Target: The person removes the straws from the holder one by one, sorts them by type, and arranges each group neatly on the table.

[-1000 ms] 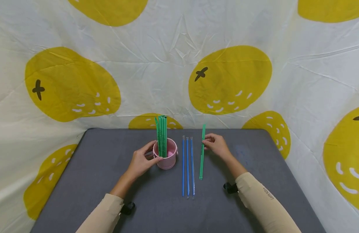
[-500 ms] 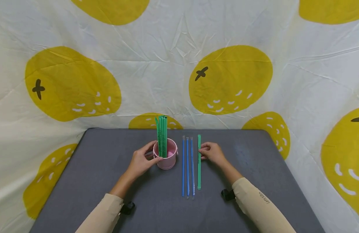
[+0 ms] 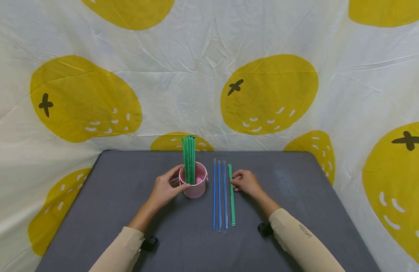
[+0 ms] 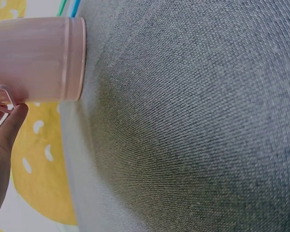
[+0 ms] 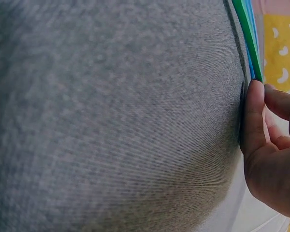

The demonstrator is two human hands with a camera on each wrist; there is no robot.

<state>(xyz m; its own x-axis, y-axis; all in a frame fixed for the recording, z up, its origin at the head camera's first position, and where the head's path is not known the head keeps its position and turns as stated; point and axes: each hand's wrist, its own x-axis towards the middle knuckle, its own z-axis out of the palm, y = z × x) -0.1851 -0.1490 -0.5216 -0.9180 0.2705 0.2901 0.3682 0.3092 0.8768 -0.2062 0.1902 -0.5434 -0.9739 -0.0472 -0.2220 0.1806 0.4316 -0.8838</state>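
A small pink bucket (image 3: 196,190) stands on the table with several green wrapped straws (image 3: 189,158) upright in it. My left hand (image 3: 165,189) grips it from the left, thumb across the near rim. In the left wrist view the fingers are at the bucket's handle joint (image 4: 2,92). To the right of the bucket lie three blue straws (image 3: 219,196) in clear wrappers, side by side. A single green straw (image 3: 232,204), slightly slanted, is just right of them. My right hand (image 3: 245,182) pinches it between thumb and fingertips, as the right wrist view also shows.
The dark grey table (image 3: 104,219) runs back to a white cloth backdrop (image 3: 182,98) printed with yellow fruit. Small black wrist cameras (image 3: 149,243) hang under both sleeves.
My right hand has brought the green straw left and toward me, lowering it beside the blue straws. The left hand and bucket have stayed in place.
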